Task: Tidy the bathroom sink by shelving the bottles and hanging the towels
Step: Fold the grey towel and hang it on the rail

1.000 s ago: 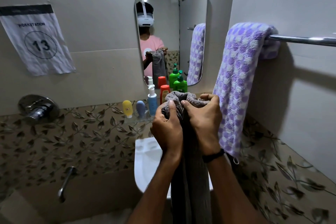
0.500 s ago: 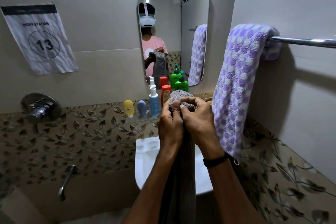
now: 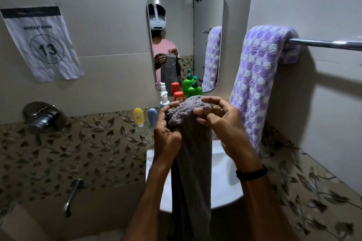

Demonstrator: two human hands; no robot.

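A grey towel (image 3: 193, 164) hangs in front of me over the white sink (image 3: 223, 180). My left hand (image 3: 166, 137) grips its bunched top from the left. My right hand (image 3: 221, 121) pinches the top edge from the right with curled fingers. A purple checked towel (image 3: 256, 76) is draped over the chrome towel bar (image 3: 325, 44) on the right wall. On the glass shelf under the mirror stand a yellow bottle (image 3: 138, 116), a blue bottle (image 3: 152, 116), a white spray bottle (image 3: 164, 100), an orange-capped bottle (image 3: 178, 96) and a green pump bottle (image 3: 195, 89).
A mirror (image 3: 186, 31) hangs on the back wall. A paper sign with the number 13 (image 3: 43, 45) is taped at the left. A chrome mixer knob (image 3: 43, 117) and a spout (image 3: 72, 197) sit on the lower left wall.
My hands have spread apart on the grey towel's top; the right hand has shifted rightward and its fingers have loosened into a pinch. The towel's top has opened wider.
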